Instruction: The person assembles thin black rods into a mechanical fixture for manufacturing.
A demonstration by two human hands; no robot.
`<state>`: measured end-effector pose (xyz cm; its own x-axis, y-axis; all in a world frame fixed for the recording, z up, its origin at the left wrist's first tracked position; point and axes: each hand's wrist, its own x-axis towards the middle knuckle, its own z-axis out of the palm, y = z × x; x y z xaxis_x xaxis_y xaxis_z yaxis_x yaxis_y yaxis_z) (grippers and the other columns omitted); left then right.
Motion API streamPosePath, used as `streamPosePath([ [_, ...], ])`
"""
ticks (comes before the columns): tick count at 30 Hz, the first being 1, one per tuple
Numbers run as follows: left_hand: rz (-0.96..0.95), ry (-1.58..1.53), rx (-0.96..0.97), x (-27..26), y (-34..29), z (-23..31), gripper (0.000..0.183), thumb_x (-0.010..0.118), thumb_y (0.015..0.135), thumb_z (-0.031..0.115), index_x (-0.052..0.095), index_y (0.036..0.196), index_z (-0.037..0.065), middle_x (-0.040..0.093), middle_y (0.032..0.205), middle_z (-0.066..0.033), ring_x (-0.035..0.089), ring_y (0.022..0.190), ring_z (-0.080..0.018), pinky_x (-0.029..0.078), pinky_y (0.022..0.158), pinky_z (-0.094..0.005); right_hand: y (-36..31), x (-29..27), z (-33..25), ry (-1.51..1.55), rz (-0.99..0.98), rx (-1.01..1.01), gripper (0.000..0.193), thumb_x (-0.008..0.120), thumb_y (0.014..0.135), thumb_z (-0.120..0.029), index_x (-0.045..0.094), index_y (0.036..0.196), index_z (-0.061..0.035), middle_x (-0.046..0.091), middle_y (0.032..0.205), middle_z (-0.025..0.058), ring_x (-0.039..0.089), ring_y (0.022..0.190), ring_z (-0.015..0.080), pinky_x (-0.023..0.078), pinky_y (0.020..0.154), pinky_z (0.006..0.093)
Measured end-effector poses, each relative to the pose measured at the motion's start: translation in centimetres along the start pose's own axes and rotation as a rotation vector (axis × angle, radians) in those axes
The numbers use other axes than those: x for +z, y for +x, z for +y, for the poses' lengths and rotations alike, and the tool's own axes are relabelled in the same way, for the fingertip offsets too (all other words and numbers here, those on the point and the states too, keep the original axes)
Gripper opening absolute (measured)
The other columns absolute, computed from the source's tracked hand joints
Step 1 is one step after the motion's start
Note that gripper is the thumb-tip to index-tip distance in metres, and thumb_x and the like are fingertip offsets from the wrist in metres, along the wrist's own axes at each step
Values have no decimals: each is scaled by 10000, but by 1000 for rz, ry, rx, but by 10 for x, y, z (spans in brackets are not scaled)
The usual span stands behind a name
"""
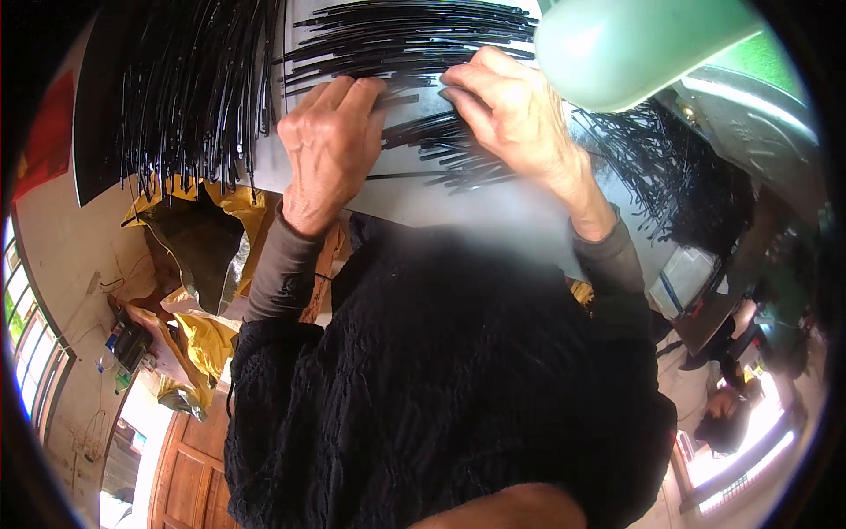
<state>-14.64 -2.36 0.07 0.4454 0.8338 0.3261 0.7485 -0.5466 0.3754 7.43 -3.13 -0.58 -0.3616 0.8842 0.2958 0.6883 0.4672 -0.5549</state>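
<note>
Both my hands work over a pale tabletop (pixel 414 209) among thin, glossy black strips. My left hand (pixel 326 141) is closed, its fingertips curled down on the ends of thin black strips (pixel 401 100). To its right, my right hand (pixel 511 110) pinches thumb against forefinger on the dark tip of a strip, partly hidden by the fingers. A row of black strips (pixel 405 35) lies sideways just beyond both hands. Below and between them, a looser bunch of strips (pixel 449 150) fans out, partly under my right hand.
Many long black strips (pixel 198 97) hang over the table's left edge. A tangled heap of strips (pixel 670 159) lies at the right. A pale green rounded object (pixel 634 48) juts in at upper right, near my right hand. An open yellow sack (pixel 189 238) stands below left.
</note>
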Motion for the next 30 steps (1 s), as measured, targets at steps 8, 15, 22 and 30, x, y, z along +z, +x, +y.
streamPosePath([
  [8, 3, -64, 26, 1, -2, 3, 212, 665, 688, 28, 631, 884, 102, 546, 697, -36, 572, 638, -223, 449, 523, -342, 5, -2, -6, -88, 18, 20, 95, 698, 816, -106, 700, 905, -73, 618, 753, 31, 633, 657, 232, 455, 542, 335],
  [15, 12, -83, 65, 5, -8, 4, 228, 669, 687, 25, 641, 892, 121, 531, 677, -27, 555, 620, -219, 439, 510, -342, 6, 3, -2, -17, 10, 42, 102, 702, 812, -98, 700, 901, -47, 629, 767, 63, 642, 658, 242, 482, 565, 332],
  [22, -18, -131, 104, 1, -10, 6, 247, 685, 656, 36, 644, 884, 124, 544, 676, -24, 558, 622, -222, 448, 521, -340, 15, 3, 3, 19, 0, -63, 101, 685, 784, -103, 656, 862, -46, 594, 759, 106, 614, 634, 311, 478, 537, 376],
  [30, -57, -121, 115, 2, -10, 2, 240, 676, 657, 42, 631, 883, 110, 574, 695, -34, 571, 632, -237, 463, 543, -345, 16, -1, -4, 48, -45, 32, 101, 701, 792, -53, 680, 882, -10, 640, 791, 102, 644, 654, 278, 505, 571, 337],
])
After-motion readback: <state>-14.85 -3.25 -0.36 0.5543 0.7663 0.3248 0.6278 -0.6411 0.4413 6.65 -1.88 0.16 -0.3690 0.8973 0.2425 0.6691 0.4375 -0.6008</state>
